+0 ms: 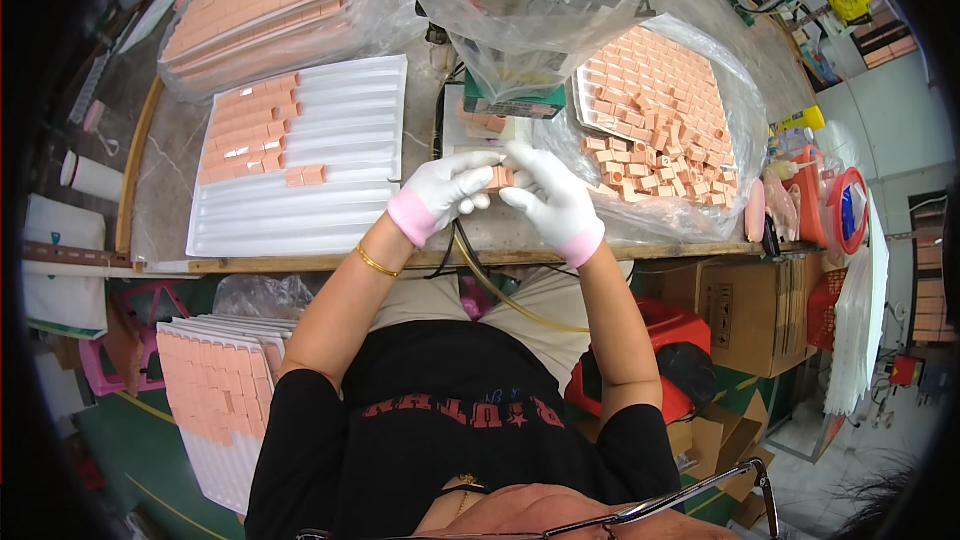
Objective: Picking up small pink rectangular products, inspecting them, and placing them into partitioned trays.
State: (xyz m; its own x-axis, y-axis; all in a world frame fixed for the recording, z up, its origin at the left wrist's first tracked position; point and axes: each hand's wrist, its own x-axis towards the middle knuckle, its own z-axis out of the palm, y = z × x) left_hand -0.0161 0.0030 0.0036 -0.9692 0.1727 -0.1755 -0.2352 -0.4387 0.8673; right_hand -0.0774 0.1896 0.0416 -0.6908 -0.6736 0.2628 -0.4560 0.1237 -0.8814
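Two white-gloved hands, the left hand and the right hand, meet above the near edge of the bench; fingertips of both close narrowly on a single peach block, which is held between them, near the bench's middle. To the left lies a white ribbed tray with long parallel channels: peach blocks line the left part of its upper channels in end-to-end rows, one short run reaches farther right, and the lower channels are bare. Behind it, a stack of filled trays sits partly wrapped in clear plastic, the uppermost covered with closely ranked blocks. To the right, a second tray carries ordered rows of blocks over its far part; a loose heap of similar blocks, tumbled at various angles, covers the near part, and whether the heap rests on tray or film cannot be told. Clear plastic film surrounds this group. Between the trays, a large transparent bag hangs over a green box; its contents are indistinct. At the far right, a red basin contains something blue. Below bench level, at left, stands another stack of trays, its front face partly covered with peach blocks.
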